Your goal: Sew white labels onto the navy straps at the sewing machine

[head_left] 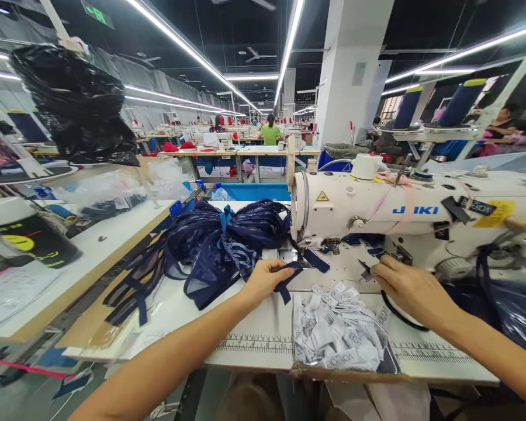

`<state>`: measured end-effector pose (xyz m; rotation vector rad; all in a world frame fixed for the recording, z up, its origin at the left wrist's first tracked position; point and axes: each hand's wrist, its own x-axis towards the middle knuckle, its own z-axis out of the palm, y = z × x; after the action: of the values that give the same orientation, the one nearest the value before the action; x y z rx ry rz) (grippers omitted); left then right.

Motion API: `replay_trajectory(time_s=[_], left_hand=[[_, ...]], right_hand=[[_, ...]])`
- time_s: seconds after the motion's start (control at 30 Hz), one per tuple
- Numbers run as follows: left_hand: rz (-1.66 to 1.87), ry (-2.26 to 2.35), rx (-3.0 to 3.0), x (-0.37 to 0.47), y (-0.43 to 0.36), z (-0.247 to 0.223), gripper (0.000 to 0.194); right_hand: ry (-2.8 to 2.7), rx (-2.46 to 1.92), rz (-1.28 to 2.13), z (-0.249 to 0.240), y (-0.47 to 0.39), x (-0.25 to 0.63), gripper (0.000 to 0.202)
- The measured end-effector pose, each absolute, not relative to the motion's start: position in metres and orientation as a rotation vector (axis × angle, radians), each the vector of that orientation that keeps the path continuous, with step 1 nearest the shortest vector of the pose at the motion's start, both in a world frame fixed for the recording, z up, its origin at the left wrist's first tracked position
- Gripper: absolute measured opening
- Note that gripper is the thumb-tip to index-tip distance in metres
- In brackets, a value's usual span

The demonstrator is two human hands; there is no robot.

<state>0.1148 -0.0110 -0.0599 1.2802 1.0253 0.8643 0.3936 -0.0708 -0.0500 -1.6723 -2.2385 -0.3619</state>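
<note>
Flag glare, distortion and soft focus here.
Head view: long white ceiling tubes look overexposed; head view: glints mark the crinkled black plastic bag; head view: wide-angle distortion seems to tilt the navy cone-shaped thread spools; head view: bare left hand looks fairly sharp, distant green-shirted worker softer.

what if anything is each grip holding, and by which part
The left grip pinches a navy strap near the presser foot. The right grip holds a small pointed tool, probably snips, by the end away from its tip.
</note>
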Motion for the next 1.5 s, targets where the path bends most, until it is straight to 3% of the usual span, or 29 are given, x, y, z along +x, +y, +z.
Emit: replay_trajectory(time_s=[0.13, 0.3, 0.6, 0.8, 1.07, 1.5], left_hand=[[0.879, 1.011, 1.235, 0.114, -0.020, -0.054, 0.041], [0.895, 0.993, 1.273, 0.116, -0.031, -0.046, 0.041], [0.879, 0.960, 1.302, 0.114, -0.038, -0.040, 0.044], [0.947, 1.007, 1.285, 0.119, -0.035, -0.046, 0.029], [0.926, 1.041, 1.218, 0.117, -0.032, -0.050, 0.027], [0.935, 1.052, 1.272, 0.120, -0.034, -0.041, 0.008]], right_hand=[[-1.842, -1.363, 0.614, -0.034, -0.081, 0.344, 0.019], [-1.447, -1.148, 1.073, -0.030, -0.072, 0.279, 0.022], [-1.386, -1.208, 1.001, -0.041, -0.048, 0.262, 0.017], [-1.297, -1.228, 1.004, -0.044, -0.050, 0.260, 0.018], [-1.231, -1.190, 1.284, -0.045, -0.048, 0.267, 0.027], [-1.246, -1.188, 1.101, -0.048, -0.050, 0.257, 0.023]])
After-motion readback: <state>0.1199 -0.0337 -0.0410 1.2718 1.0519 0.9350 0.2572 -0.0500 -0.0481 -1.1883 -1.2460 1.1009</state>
